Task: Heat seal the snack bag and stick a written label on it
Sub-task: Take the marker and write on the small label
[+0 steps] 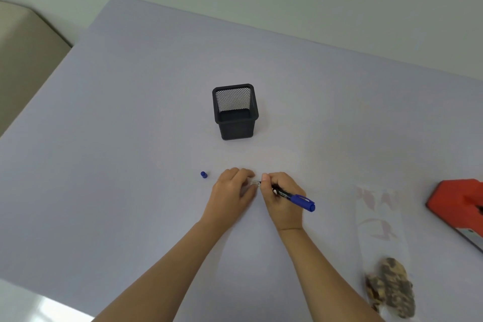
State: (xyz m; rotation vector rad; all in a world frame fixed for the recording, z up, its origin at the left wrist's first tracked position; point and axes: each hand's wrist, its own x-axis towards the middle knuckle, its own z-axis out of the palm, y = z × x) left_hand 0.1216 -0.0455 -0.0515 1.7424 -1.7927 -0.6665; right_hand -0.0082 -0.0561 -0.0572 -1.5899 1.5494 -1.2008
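Marker (292,195) clenched in right hand (281,195), long axis diagonal, tip toward upper left at small label (254,182), capped blue end toward lower right. Label pressed flat to desk (130,125) under fingers of left hand (231,188). Snack bag (384,251) laid lengthwise at right, contents at near end.

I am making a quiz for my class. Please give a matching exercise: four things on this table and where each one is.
Things:
1. pen cap
2. mesh cup
3. snack bag
4. pen

Places:
A. in the right hand
B. lying at the right, near the red sealer
C. left of the left hand
D. behind both hands, upright

Pairs: 1-C, 2-D, 3-B, 4-A
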